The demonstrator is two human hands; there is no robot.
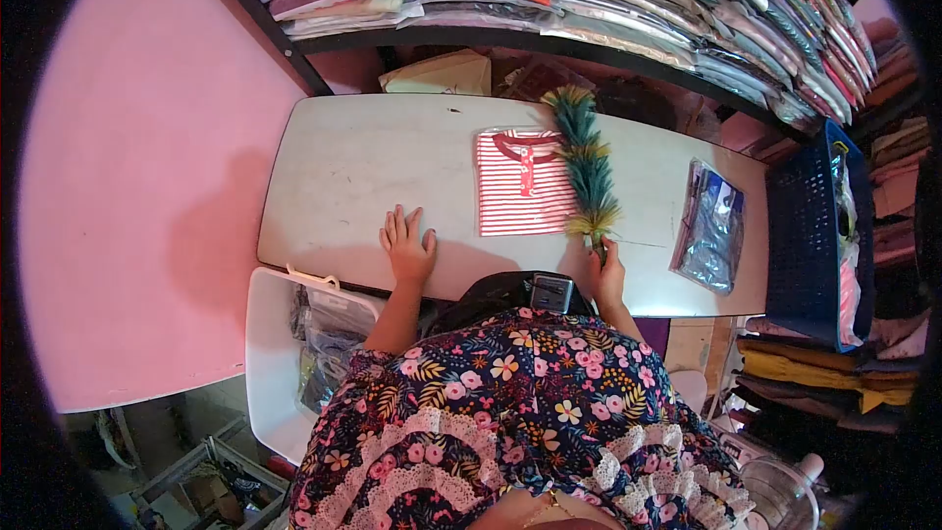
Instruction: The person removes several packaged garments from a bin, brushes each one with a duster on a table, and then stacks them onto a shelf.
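Hands at a pale worktable, seen from a head camera looking down over a floral-print dress. The right hand is closed around the handle of a feather duster, gripping it at the table's near edge. The duster's teal and yellow plumes lie along the right border of a folded red-and-white striped shirt, which sits flat near the middle of the table. The duster's long axis runs from the near edge toward the far edge, handle end near the person, plume tip pointing away toward the shelves of bagged garments beyond the table. The left hand rests palm down on the bare tabletop, fingers spread, well left of the shirt, holding nothing. Sweeping well here likely calls for light, even strokes so the shirt's folds stay undisturbed. A plastic-bagged garment lies right of the shirt, and a blue basket stands past the table's right end.
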